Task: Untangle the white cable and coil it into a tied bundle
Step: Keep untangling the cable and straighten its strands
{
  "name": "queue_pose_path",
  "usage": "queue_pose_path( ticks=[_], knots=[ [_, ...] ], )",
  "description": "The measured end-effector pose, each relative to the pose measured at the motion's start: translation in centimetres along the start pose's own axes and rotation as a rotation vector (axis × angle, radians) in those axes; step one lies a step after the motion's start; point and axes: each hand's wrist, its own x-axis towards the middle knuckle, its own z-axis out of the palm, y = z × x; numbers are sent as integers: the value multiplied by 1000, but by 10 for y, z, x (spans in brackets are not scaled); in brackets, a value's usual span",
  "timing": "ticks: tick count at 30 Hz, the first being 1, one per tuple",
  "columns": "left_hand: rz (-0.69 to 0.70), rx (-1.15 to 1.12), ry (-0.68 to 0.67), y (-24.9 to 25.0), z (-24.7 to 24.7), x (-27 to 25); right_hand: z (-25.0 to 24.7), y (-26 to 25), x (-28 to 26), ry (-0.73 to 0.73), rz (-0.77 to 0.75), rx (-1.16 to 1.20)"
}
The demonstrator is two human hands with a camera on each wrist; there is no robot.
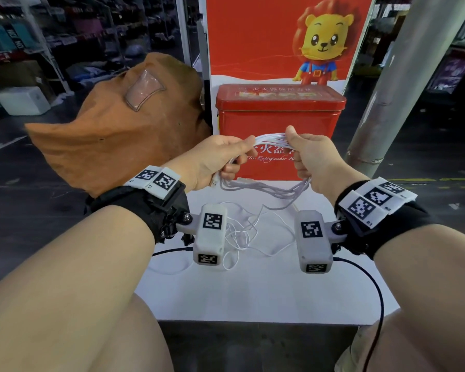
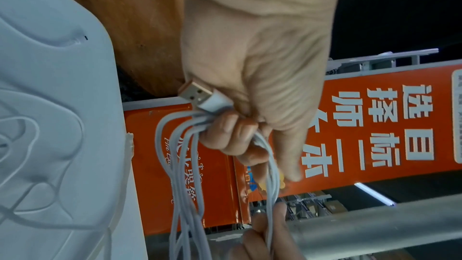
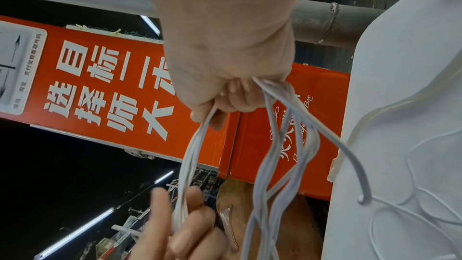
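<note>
I am holding the white cable (image 1: 266,187) in several loops above the white table (image 1: 253,296), with its loose tail lying on the top. My left hand (image 1: 212,159) is gripping one end of the loops, fingers curled, the USB plug (image 2: 200,97) sticking out of my fist. My right hand (image 1: 312,157) is clenching the other end. Just behind stands a red tin (image 1: 279,111) reading "Fire Extinguisher"; a brown bag (image 1: 124,124) is leaning to its left.

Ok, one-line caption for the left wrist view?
Left hand grips a bunch of looped white cable, its metal USB plug sticking out beside the palm, before a red sign.
</note>
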Motion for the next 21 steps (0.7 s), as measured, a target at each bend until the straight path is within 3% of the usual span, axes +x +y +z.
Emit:
queue_pose_path(
  ticks=[3,8,12,14,19,21],
  knots=[
    [44,77,-38,0,-2,-3,0,0,2,9,21,74],
    [41,-90,-80,2,-6,-6,-3,4,3,-124,31,256],
    [100,-196,30,6,-3,-4,-9,9,5,-244,-109,320],
    [119,-300,107,8,-4,-2,-12,11,6,-253,-155,190],
    [103,-396,217,9,1,0,-9,14,6,-185,-332,-542],
    [97,-454,233,12,3,1,-6,17,8,-168,-383,-654]
  ],
)
